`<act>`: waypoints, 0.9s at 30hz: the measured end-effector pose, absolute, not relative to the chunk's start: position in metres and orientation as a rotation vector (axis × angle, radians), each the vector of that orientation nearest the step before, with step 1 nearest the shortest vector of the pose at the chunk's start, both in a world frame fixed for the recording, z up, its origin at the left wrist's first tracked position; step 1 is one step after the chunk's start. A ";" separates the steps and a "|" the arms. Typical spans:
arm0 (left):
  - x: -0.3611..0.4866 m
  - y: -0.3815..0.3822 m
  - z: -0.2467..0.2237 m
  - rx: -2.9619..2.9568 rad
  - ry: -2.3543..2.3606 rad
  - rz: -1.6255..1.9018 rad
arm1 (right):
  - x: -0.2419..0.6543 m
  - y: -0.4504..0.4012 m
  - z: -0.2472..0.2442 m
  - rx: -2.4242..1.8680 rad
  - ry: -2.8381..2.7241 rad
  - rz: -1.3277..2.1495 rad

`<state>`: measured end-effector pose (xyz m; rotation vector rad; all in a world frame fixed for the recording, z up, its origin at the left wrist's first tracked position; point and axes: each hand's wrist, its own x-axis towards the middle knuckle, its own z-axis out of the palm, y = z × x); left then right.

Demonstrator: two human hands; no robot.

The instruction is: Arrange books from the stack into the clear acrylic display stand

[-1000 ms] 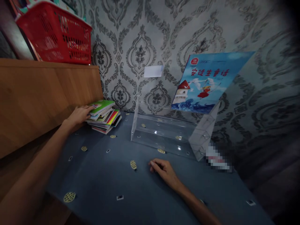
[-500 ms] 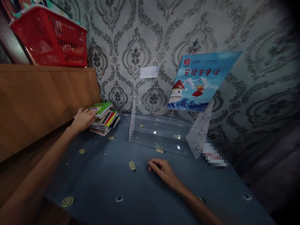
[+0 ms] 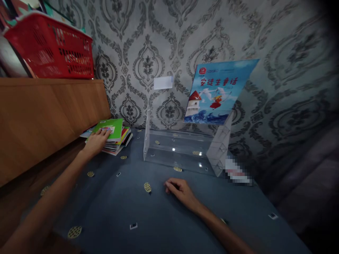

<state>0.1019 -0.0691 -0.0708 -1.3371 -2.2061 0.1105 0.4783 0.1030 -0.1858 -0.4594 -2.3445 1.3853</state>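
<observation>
My left hand (image 3: 96, 141) is on the green book (image 3: 115, 127) at the top of a stack of books (image 3: 123, 140), at the left of the cloth-covered table. Its fingers lie over the cover and the thumb is hidden. My right hand (image 3: 178, 188) rests on the table, loosely curled, with nothing visible in it. Beyond it stands a clear acrylic book rack (image 3: 180, 150) with stepped tiers. A blue picture book (image 3: 214, 91) leans upright on the rack's upper right.
A small white label (image 3: 163, 82) is at the rack's upper left. A red plastic basket (image 3: 53, 46) stands on a wooden cabinet (image 3: 53, 116) at the left. A pixelated white item (image 3: 238, 171) lies right of the rack. Patterned wallpaper rises behind.
My left hand has moved from the left side of the stack onto the green book, whose cover shows more and sits slightly nearer. My right hand stays put. The view has shifted slightly.
</observation>
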 end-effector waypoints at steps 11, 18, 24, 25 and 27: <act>0.161 -0.072 -0.103 -1.239 -2.079 0.176 | 0.475 0.106 -0.194 -0.414 -2.315 1.406; 0.181 -0.074 -0.154 -1.336 -2.069 -0.005 | 0.476 0.105 -0.193 -0.418 -2.323 1.373; 0.187 -0.076 -0.160 -1.343 -2.117 0.004 | 0.477 0.105 -0.193 -0.427 -2.312 1.413; 0.187 -0.078 -0.159 -1.357 -2.122 -0.004 | 0.476 0.105 -0.194 -0.428 -2.310 1.412; 0.186 -0.082 -0.158 -1.386 -2.118 -0.009 | 0.476 0.105 -0.194 -0.425 -2.312 1.400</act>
